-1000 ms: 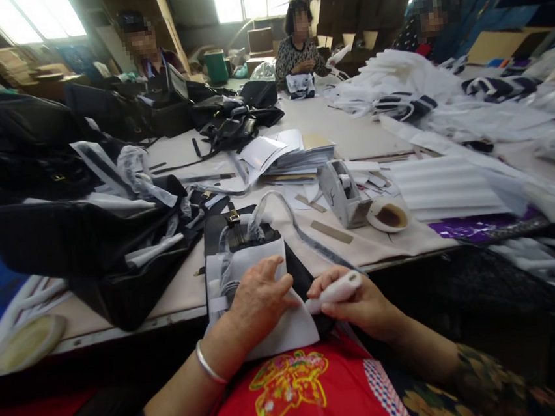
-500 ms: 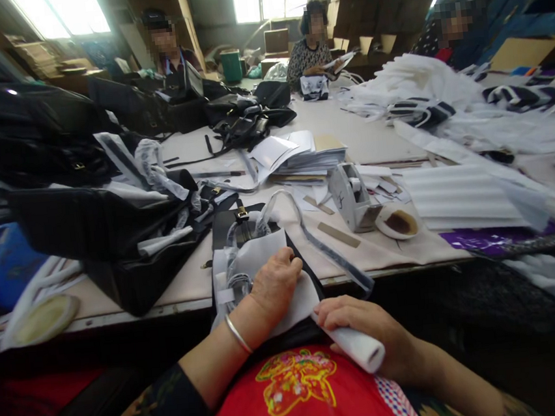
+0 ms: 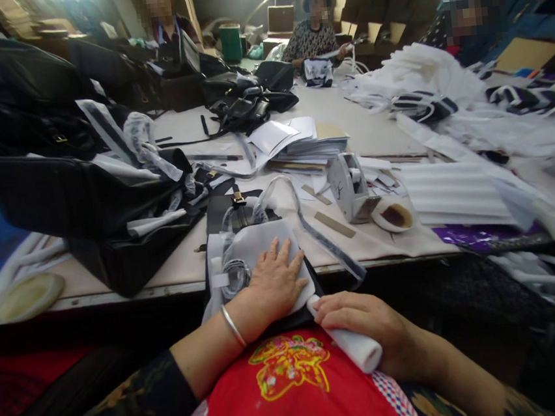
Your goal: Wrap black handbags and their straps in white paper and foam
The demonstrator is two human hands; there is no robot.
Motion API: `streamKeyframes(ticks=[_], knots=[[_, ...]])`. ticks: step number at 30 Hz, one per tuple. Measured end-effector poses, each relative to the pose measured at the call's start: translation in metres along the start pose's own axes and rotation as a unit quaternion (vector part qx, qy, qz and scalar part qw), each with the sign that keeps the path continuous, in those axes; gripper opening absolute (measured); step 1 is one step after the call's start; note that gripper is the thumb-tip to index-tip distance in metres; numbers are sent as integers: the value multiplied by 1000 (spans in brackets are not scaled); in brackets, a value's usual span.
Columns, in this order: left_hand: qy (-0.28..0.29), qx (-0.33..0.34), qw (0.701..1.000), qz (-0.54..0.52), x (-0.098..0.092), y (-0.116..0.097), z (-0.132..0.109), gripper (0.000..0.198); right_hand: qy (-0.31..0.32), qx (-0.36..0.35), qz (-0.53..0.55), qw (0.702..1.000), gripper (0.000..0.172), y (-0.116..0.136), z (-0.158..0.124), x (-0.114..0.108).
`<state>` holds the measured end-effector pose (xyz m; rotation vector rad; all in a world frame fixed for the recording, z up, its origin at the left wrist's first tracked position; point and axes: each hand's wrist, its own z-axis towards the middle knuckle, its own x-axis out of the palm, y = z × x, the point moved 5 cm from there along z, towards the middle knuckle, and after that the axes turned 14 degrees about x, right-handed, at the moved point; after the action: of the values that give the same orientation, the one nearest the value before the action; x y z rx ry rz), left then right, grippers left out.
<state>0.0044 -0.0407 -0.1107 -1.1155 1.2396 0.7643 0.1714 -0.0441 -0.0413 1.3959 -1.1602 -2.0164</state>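
My left hand [image 3: 275, 280] lies flat with spread fingers on a white sheet [image 3: 255, 236] that covers part of a black bag [image 3: 217, 215]. The bag rests at the table's front edge and reaches toward my lap; a gold buckle [image 3: 238, 197] shows at its far end. Beside my left hand sits a coiled, plastic-wrapped strap [image 3: 236, 276]. My right hand [image 3: 367, 323] is wrapped round a rolled white sheet [image 3: 357, 349] above my red apron [image 3: 257, 403]. A long wrapped strap [image 3: 328, 249] runs from the bag across the table to its edge.
An open black bag [image 3: 107, 231] stands on the left. Ahead are a paper stack [image 3: 311, 146], a grey tape dispenser [image 3: 348, 185] and a tape roll [image 3: 392, 215]. White foam sheets [image 3: 453, 194] lie on the right. Several people sit across the table, one handling something white.
My left hand has opened from a curled grip and flattened onto the white sheet. My right hand still holds the roll. The view has tilted down slightly.
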Motion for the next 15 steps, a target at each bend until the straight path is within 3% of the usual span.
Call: streamKeyframes(ticks=[7,11,15], knots=[[-11,-57,998,-2,4,4,6,59,53,3,-10,999,34,5,6,0],[6,-8,997,-76,0,1,-8,65,42,0,8,999,36,9,7,-3],[-16,4,997,-75,2,-1,-15,72,26,-9,-12,1000,36,6,6,1]])
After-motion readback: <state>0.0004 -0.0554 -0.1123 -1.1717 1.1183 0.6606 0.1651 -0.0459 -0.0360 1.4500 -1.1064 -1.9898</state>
